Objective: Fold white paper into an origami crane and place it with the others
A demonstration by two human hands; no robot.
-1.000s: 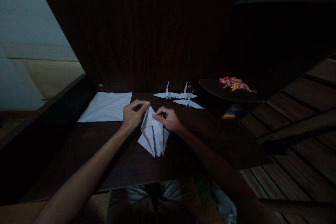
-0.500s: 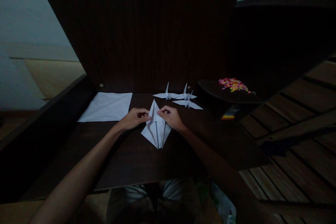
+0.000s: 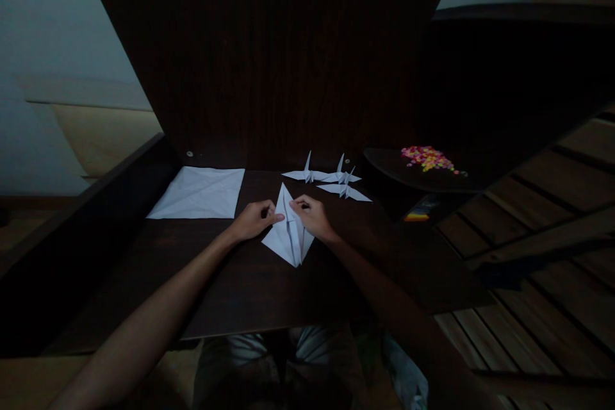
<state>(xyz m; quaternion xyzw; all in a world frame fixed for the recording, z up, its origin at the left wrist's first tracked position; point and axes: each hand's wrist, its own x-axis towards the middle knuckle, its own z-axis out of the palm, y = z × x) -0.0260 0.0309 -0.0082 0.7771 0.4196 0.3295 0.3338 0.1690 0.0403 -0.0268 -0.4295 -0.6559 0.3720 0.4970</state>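
A partly folded sheet of white origami paper [image 3: 292,240], kite-shaped with a narrow point at its far end, lies on the dark desk in front of me. My left hand [image 3: 259,218] grips its left edge, thumb on top and fingers curled. On the right side, my right hand [image 3: 311,213] pinches the upper folds between thumb and fingers. Beyond my hands stand folded paper cranes [image 3: 342,191], wings spread and close together. To the left rests a flat white sheet [image 3: 196,193] with crease lines across it.
A rounded dark shelf [image 3: 384,163] on the right bears a pile of small pink and yellow pieces [image 3: 427,157]. Beneath it is a box with a yellow-orange stripe [image 3: 417,216]. A low side board [image 3: 86,218] borders the desk's left, and a tall dark panel [image 3: 269,64] stands behind.
The paper's lower folds have come closer together and its near tip lies slightly farther right. My left thumb has moved a little inward over the paper. The view has shifted slightly.
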